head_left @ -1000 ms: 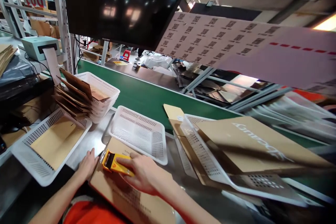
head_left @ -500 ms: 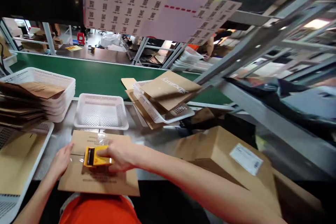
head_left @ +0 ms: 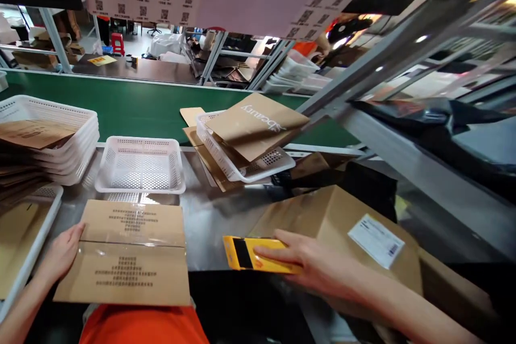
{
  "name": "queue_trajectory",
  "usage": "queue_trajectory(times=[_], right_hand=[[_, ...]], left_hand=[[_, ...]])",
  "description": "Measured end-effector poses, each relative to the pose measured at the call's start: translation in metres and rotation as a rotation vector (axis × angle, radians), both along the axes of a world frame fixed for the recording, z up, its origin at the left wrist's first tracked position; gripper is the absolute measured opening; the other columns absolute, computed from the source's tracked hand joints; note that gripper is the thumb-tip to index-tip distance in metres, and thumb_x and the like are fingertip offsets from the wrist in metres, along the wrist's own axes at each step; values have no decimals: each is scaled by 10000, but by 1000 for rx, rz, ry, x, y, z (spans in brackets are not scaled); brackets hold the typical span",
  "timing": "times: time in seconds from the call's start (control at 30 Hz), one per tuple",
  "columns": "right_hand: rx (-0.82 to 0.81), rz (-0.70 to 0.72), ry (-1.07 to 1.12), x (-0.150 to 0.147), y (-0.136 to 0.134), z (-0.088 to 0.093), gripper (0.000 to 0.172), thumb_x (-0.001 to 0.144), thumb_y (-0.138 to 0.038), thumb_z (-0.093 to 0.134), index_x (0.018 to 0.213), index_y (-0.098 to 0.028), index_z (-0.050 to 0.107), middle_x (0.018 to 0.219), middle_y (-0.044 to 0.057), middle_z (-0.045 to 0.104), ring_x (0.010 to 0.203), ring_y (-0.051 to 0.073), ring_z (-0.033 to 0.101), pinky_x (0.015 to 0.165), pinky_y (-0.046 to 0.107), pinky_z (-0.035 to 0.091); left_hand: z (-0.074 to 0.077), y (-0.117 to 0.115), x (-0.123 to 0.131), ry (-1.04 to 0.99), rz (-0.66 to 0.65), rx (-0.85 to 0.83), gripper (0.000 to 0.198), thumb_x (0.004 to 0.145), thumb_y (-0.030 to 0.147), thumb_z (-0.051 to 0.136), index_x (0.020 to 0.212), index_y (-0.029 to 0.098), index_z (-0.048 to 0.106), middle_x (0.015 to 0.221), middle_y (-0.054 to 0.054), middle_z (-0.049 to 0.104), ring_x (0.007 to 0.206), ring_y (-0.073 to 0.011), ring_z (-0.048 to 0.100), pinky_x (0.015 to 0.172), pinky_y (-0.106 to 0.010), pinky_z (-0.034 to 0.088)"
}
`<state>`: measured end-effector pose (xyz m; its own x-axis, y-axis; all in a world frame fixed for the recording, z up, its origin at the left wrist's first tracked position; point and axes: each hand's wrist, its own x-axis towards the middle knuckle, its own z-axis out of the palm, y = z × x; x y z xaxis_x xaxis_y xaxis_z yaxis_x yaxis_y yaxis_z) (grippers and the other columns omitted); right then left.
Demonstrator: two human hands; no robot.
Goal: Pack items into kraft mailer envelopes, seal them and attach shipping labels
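Flat cardboard package (head_left: 124,263) lies at the near edge of the metal table (head_left: 209,226), just in front of a white basket (head_left: 139,166). Overhead, a pale board (head_left: 258,2) bears rows of printed codes, their captions too small to read. To the right sits a large carton (head_left: 334,226). On the package, blocks of dark print stand fully uncovered, where half a second ago the right arm's tool hid part of them; the characters are too fine to make out. Beyond, a brown mailer (head_left: 258,123) shows upside-down white lettering ending in "beauty". The left hand (head_left: 62,258) touches the package's left edge; whether it pinches the board cannot be told. The right hand (head_left: 304,255) clasps a yellow tape dispenser (head_left: 262,265), index finger stretched along it, now off the package and near the carton. The carton's white label (head_left: 376,241) carries a small code and illegible text.
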<state>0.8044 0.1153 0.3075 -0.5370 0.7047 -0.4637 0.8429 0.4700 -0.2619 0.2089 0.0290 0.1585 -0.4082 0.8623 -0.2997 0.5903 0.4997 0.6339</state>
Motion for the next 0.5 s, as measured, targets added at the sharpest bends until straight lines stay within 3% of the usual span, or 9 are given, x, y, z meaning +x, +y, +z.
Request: queue_trajectory(times=[0.13,0.27,0.4,0.5], right_hand=[[-26,51,-28,10,3,-13,521,898,-184,628,1341,-441,727,1000,66,669,864,204,657,756,290,463],[-20,99,-92,-27,6,-56,572,852,-120,630,1336,-404,737,992,67,650,846,219,620,736,288,424],[-33,122,11,-82,1,-109,603,777,-136,709,1328,-377,743,976,66,648,792,211,579,697,286,391],[-10,118,17,-102,-3,-124,633,789,-148,680,1363,-411,713,959,69,646,766,209,581,672,290,364]], left_hand=[[-7,-3,-6,-79,-17,-48,647,938,647,408,1141,174,800,1299,-128,765,1309,-370,669,1116,-421,524],[-11,-6,-7,-169,20,-83,679,950,705,413,1152,174,786,1295,-127,773,1320,-363,660,1144,-419,501],[-3,-8,4,-353,104,-98,735,877,807,523,1135,165,770,1188,-137,807,1199,-385,719,1004,-428,592],[8,-6,17,-666,141,-161,725,773,773,714,1167,165,745,1149,-138,815,1038,-379,770,839,-422,638]])
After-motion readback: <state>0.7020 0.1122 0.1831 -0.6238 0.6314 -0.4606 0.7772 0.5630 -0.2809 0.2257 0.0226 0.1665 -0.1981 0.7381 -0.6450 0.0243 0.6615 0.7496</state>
